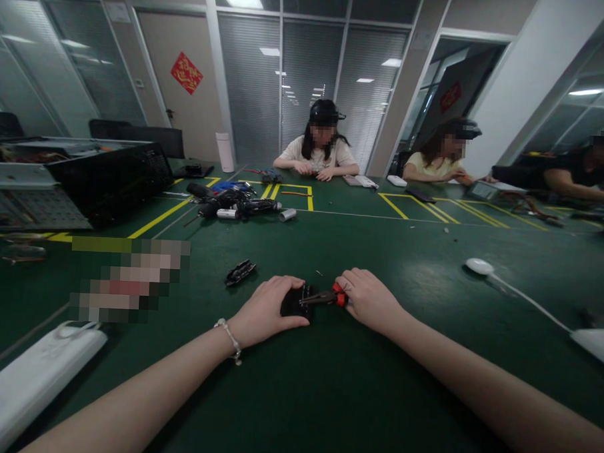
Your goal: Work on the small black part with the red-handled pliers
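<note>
My left hand (268,304) is closed around a small black part (293,302), thumb and fingers gripping its edges against the green table (285,393). What exactly the part is, I cannot make out. In my right hand (366,296) is a pair of needle-nose pliers (323,297) with red handles, the fingers wrapped round them. The tips of the pliers touch the right side of the black part. A tiny pin-like piece (319,273) lies just beyond the pliers. Farther left lies a second small dark part (240,273), apart from both hands.
A pile of black tools and cables (233,200) lies beyond my left hand, near small white cylinders (288,215). An open computer case (108,181) stands at left. White power banks (39,382) lie at both sides. Across the table, several people (318,150) sit working.
</note>
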{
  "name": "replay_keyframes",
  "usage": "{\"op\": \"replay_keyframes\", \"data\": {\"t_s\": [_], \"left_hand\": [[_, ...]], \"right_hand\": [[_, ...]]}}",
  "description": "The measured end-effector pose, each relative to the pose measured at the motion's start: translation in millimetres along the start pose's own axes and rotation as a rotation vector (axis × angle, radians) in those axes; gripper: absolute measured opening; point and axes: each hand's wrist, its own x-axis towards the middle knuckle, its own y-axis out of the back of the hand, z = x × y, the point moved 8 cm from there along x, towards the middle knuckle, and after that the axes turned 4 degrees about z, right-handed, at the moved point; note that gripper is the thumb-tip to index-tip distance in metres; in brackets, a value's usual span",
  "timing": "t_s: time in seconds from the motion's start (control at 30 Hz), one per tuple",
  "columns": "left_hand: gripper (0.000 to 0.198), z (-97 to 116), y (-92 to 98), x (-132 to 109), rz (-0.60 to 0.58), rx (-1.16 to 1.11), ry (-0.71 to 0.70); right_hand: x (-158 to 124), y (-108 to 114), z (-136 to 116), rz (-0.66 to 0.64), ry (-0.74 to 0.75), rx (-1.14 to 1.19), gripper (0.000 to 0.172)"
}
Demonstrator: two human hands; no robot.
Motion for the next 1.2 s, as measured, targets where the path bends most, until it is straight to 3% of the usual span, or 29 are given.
{"op": "replay_keyframes", "data": {"t_s": [1.2], "left_hand": [[0.055,2.7,-0.8,-1.0,-0.017,-0.001,-0.009]], "right_hand": [[-1.3,-0.1,2.5,-0.001,-0.037,0.0,0.026]]}}
